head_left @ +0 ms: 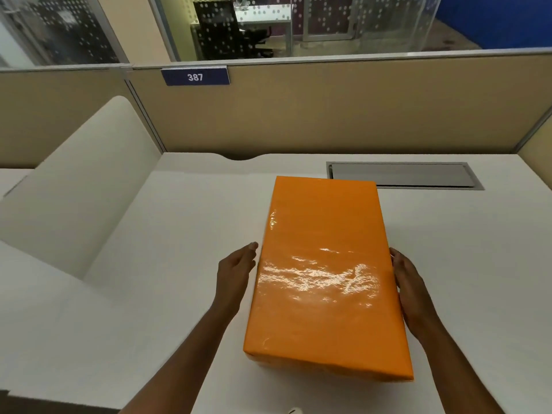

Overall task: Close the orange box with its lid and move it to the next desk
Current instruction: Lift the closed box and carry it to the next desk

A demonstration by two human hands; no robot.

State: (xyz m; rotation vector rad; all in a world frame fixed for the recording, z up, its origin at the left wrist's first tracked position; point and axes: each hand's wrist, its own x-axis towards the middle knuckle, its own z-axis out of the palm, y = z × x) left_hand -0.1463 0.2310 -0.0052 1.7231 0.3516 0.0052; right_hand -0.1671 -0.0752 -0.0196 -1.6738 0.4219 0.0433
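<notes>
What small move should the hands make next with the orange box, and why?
Probably press the left hand against the box's side. The orange box already has its lid on; the right hand touches its right side, but the left hand seems slightly apart. Both must grip before lifting it off the desk.

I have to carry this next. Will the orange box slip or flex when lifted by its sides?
The orange box is wrapped in glossy film showing glare, so probably slippery. Its crisp straight edges suggest stiff walls. The lid may lift off unless held from below.
</notes>
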